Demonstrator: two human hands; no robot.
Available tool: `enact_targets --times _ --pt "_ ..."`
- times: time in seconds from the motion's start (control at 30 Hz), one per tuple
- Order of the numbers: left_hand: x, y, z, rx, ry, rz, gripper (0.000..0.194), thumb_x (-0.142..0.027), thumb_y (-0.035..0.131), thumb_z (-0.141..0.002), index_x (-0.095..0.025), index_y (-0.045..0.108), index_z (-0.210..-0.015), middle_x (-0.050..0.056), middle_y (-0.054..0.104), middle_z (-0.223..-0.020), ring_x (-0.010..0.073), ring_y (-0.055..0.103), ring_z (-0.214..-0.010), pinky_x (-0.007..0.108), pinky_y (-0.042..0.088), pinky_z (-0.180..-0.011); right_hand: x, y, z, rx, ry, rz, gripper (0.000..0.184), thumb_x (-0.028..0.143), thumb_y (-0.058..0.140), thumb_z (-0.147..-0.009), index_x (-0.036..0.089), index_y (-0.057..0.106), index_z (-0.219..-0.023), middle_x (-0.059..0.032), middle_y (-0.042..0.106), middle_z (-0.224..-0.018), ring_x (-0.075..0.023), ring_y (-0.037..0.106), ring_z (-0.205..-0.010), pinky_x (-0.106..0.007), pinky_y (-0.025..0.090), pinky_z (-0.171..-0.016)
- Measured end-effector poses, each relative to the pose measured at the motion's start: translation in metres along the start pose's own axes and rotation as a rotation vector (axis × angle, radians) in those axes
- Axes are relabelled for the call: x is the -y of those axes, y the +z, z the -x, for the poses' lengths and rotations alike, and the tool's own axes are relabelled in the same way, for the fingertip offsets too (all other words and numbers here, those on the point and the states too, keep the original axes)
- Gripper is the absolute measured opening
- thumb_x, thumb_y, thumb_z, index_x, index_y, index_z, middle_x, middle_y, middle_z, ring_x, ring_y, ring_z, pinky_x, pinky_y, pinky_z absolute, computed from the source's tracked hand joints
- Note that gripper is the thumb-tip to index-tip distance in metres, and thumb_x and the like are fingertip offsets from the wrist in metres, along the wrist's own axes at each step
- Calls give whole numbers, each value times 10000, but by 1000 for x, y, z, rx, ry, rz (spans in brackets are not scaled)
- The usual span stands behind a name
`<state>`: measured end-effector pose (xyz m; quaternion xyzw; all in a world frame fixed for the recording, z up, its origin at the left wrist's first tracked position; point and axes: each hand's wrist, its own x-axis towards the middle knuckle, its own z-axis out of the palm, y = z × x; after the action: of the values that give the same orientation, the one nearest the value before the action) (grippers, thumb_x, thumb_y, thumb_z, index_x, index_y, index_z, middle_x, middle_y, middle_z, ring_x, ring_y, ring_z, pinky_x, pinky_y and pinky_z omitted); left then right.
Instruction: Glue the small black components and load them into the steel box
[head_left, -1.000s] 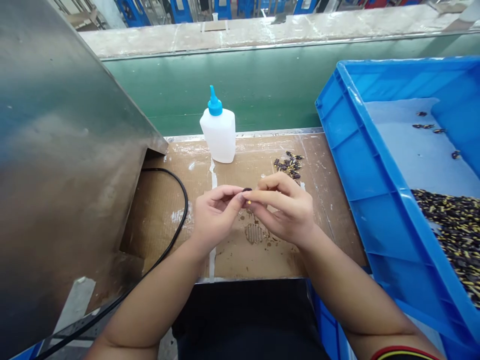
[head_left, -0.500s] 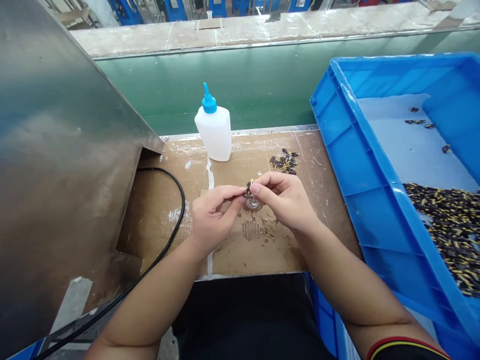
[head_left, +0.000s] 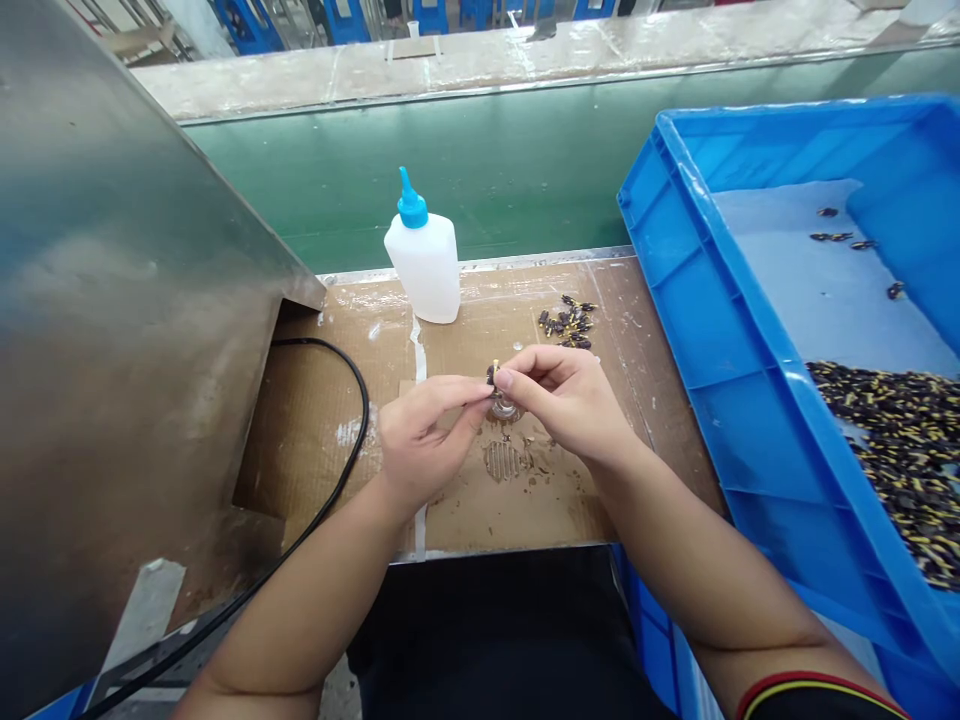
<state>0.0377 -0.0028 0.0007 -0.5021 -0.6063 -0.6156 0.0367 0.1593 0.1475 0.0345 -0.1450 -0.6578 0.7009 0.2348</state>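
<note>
Basically the right hand (head_left: pixel 570 405) is pinching a tiny yellow-tipped dark part (head_left: pixel 493 374), roughly upright. Left hand (head_left: pixel 424 440) curls just beside it, can't tell if gripping.

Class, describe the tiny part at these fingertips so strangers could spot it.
Start at the cardboard-covered workbench beside the blue plastic crate. Above its middle, the left hand and right hand meet. The tiny dark part with a yellow tip sits at their fingertips, apart from the loose heap of similar parts behind.

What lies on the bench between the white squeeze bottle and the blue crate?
In the head view, a small pile of dark parts with yellow tips lies on the cardboard between the white squeeze bottle and the blue crate.
</note>
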Motion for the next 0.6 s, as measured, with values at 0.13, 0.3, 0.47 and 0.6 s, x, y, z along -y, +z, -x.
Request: enact_targets --times 0.13,0.3,0.47,0.6 --pt "-1 -2 2 21 -101 58 213 -175 839 -918 -262 842 -1112 38 871 -1032 193 845 -910 312 712 -855 0 0 1 -21 -87 -1 359 517 905 -902 189 793 -811 -14 728 -714 -126 652 -621 -234 554 -549" --pt "-1 -3 0 82 -129 99 186 -154 804 -942 -254 837 -1096 37 870 -1019 177 842 -898 291 703 -861 -7 -3 2 11 -198 12 225 415 833 -982 209 826 -1072 -30 789 -888 -130 710 -692 -243 607 -603" --pt "2 -2 -2 107 -145 97 146 -211 790 -966 -237 836 -1103 54 864 -1010 179 833 -873 282 690 -825 -13 -16 -7 65 -236 88 232 413 839 -975 184 802 -969 -31 776 -851 -135 714 -712 -243 597 -629" --pt "8 -3 -3 52 -215 112 183 -283 795 -971 -209 830 -1135 76 853 -1057 189 828 -897 295 690 -852 2 -29 7 -40 -332 86 201 367 837 -989 173 792 -1016 -38 785 -936 -116 723 -764 -218 610 -681"
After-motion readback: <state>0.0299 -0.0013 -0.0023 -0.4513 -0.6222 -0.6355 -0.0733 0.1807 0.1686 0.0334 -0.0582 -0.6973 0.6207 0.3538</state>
